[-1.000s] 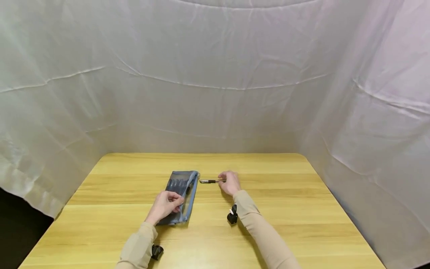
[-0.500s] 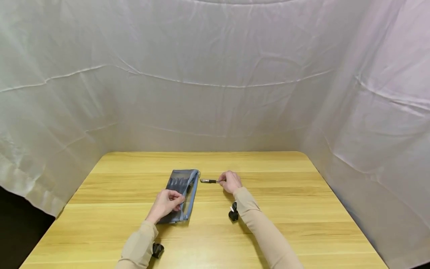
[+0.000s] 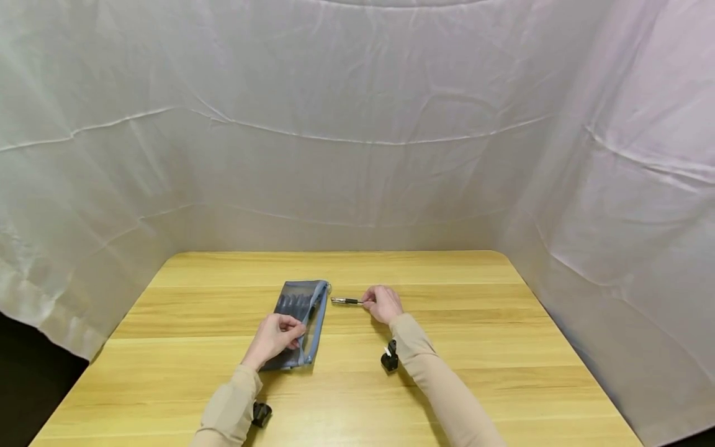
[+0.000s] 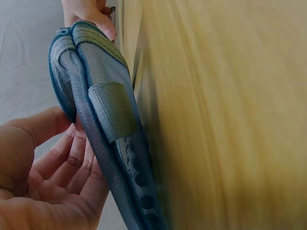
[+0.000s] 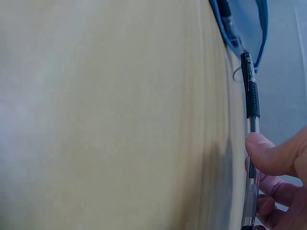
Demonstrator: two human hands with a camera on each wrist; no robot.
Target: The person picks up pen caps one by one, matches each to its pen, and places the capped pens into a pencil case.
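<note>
A blue mesh zip pencil case (image 3: 295,292) lies on the table with its zipped mouth gaping toward the right. My left hand (image 3: 275,338) pinches the edge of that mouth between thumb and fingers; the left wrist view shows the thumb on the zip edge of the case (image 4: 100,72). Dark pens (image 3: 293,304) show through the mesh. My right hand (image 3: 382,303) pinches a clear-barrelled gel pen (image 5: 252,124) with a black grip and cap. In the head view the pen (image 3: 347,301) points left, its capped end close to the case's far corner.
The wooden table (image 3: 475,347) stretches to both sides of the hands. Pale grey curtains (image 3: 357,174) hang behind it and at its sides. A small black camera (image 3: 389,357) sits on the right wrist, another black camera (image 3: 261,415) on the left.
The right fingers have drawn closer together on the pen, which stays almost where it was. The left hand and the pencil case have hardly moved.
</note>
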